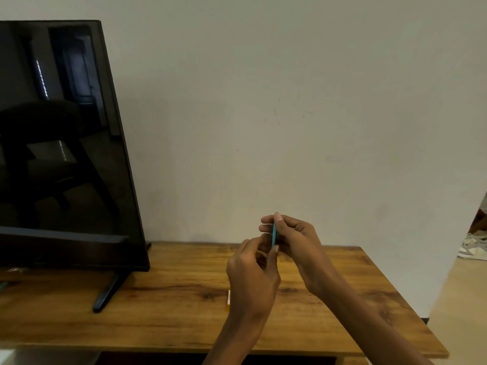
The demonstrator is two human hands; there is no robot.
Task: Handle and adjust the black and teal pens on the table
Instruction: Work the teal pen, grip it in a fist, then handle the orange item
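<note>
A teal pen (273,235) stands nearly upright above the wooden table (171,299), held between both hands. My right hand (295,241) grips its upper part with fingers curled round it. My left hand (251,275) pinches its lower end from below and to the left. Only a short stretch of the teal barrel shows between the fingers. No black pen can be made out; something dark may lie behind the fingers, but I cannot tell.
A large dark monitor (60,143) stands at the table's left on a black foot (105,293). A small pale and orange object (228,297) lies on the table, partly hidden by my left wrist. The wall is close behind. Shoes (474,248) lie on the floor at the right.
</note>
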